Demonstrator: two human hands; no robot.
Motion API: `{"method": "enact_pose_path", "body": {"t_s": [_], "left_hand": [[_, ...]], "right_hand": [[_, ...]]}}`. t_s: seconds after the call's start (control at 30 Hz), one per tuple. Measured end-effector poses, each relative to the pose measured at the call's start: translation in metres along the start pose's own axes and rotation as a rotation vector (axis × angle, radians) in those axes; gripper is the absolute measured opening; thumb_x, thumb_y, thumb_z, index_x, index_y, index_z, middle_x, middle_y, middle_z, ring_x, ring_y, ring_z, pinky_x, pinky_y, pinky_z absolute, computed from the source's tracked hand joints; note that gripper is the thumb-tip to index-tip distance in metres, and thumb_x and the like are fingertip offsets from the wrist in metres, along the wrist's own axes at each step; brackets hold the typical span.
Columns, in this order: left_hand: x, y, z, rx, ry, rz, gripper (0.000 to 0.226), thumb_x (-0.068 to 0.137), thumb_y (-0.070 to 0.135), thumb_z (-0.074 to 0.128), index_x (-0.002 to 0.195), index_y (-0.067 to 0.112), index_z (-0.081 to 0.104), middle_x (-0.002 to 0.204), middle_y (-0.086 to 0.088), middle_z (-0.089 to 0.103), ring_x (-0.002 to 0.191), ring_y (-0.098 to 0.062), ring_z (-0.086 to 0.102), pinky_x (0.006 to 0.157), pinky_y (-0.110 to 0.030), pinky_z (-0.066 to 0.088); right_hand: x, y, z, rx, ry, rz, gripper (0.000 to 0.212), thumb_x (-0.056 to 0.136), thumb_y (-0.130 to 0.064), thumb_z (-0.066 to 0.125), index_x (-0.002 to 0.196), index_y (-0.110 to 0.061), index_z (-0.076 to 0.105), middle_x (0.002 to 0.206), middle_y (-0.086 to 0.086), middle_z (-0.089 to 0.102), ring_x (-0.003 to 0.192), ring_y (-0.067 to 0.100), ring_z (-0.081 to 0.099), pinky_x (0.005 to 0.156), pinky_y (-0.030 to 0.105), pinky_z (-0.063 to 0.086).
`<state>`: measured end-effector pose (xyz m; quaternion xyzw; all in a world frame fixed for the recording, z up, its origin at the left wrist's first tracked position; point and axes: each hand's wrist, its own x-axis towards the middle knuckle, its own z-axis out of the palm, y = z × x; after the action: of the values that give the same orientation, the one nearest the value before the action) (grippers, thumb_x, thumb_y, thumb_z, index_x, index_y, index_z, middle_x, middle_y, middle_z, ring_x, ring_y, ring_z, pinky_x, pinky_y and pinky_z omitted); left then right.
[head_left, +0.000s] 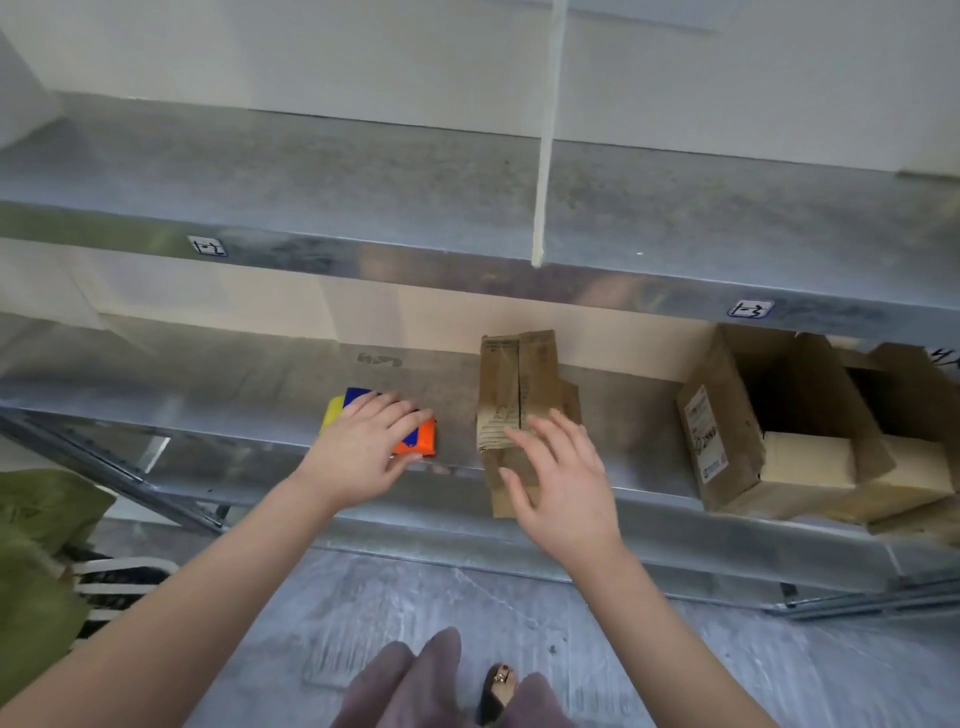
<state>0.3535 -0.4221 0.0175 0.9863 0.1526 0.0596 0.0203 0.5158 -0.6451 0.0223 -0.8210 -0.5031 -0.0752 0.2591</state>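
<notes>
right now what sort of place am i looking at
Most likely a storeroom or small warehouse: grey galvanised metal shelving, small handwritten location labels stuck on the shelf edges, and worn brown cardboard boxes stored on the lower shelf above a bare grey floor.

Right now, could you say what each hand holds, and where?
Left hand covers the colourful packet from above, thumb at near edge; right hand holds nothing.

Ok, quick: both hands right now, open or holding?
Left hand: open, fingers flat on the colourful packet.
Right hand: open, fingers spread over the flattened cardboard box, holding nothing.
</notes>
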Motion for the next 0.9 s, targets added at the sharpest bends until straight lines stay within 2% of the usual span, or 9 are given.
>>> {"method": "enact_pose_path", "body": {"t_s": [0.13,0.23,0.43,0.57,0.7,0.77,0.83,0.9], "left_hand": [[-0.014,-0.031,-0.004,0.000,-0.010,-0.025,0.056,0.088,0.050,0.038,0.131,0.020,0.057,0.130,-0.002,0.060,0.120,-0.026,0.056,0.104,-0.039,0.041],[-0.020,-0.054,-0.003,-0.037,-0.043,-0.047,0.056,0.086,0.049,0.040,0.130,0.020,0.056,0.130,-0.002,0.059,0.118,-0.026,0.057,0.101,-0.036,0.041],[-0.015,-0.086,0.007,-0.112,-0.116,-0.024,0.060,0.084,0.053,0.042,0.134,0.021,0.052,0.132,-0.004,0.057,0.119,-0.028,0.055,0.097,-0.039,0.045],[0.006,-0.096,0.013,-0.132,-0.187,0.014,0.071,0.078,0.060,0.040,0.136,0.020,0.050,0.135,-0.008,0.055,0.122,-0.034,0.052,0.102,-0.043,0.042],[0.031,-0.093,0.019,-0.130,-0.303,0.039,0.085,0.069,0.072,0.032,0.141,0.030,0.044,0.141,-0.005,0.047,0.125,-0.032,0.044,0.107,-0.038,0.031],[0.040,-0.093,0.024,-0.130,-0.357,0.050,0.073,0.075,0.066,0.046,0.139,0.033,0.045,0.137,-0.002,0.047,0.121,-0.029,0.046,0.103,-0.034,0.033],[0.045,-0.096,0.029,-0.168,-0.400,0.039,0.060,0.082,0.051,0.061,0.138,0.035,0.047,0.135,-0.001,0.046,0.119,-0.027,0.046,0.098,-0.033,0.038],[0.047,-0.099,0.031,-0.209,-0.423,0.028,0.056,0.083,0.046,0.065,0.136,0.037,0.048,0.132,0.000,0.047,0.118,-0.025,0.047,0.094,-0.032,0.042]], "right_hand": [[0.019,-0.057,0.030,0.063,-0.056,-0.081,0.044,0.090,-0.042,0.050,0.129,-0.024,0.059,0.134,0.001,0.057,0.133,0.022,0.043,0.105,0.036,0.040],[0.031,-0.090,0.063,0.102,-0.116,-0.051,0.045,0.088,-0.035,0.055,0.131,-0.021,0.057,0.134,0.003,0.056,0.129,0.023,0.046,0.102,0.035,0.044],[0.028,-0.097,0.117,0.113,-0.254,0.223,0.050,0.087,-0.029,0.061,0.135,-0.017,0.053,0.137,0.007,0.053,0.131,0.028,0.044,0.105,0.043,0.044],[0.022,-0.081,0.135,0.118,-0.355,0.429,0.054,0.092,-0.031,0.056,0.144,-0.022,0.042,0.146,0.006,0.044,0.138,0.029,0.034,0.114,0.037,0.028],[0.019,-0.070,0.148,0.137,-0.430,0.495,0.059,0.095,-0.033,0.053,0.149,-0.024,0.033,0.153,0.007,0.035,0.144,0.027,0.024,0.118,0.035,0.020],[0.017,-0.066,0.151,0.148,-0.434,0.532,0.059,0.096,-0.032,0.053,0.149,-0.021,0.033,0.155,0.008,0.032,0.146,0.026,0.020,0.118,0.034,0.018],[0.017,-0.064,0.151,0.152,-0.427,0.544,0.058,0.096,-0.031,0.053,0.149,-0.021,0.033,0.155,0.007,0.031,0.146,0.025,0.021,0.118,0.033,0.018],[0.017,-0.064,0.152,0.159,-0.421,0.545,0.057,0.096,-0.030,0.053,0.149,-0.021,0.034,0.154,0.007,0.032,0.145,0.026,0.024,0.117,0.033,0.021]]}}
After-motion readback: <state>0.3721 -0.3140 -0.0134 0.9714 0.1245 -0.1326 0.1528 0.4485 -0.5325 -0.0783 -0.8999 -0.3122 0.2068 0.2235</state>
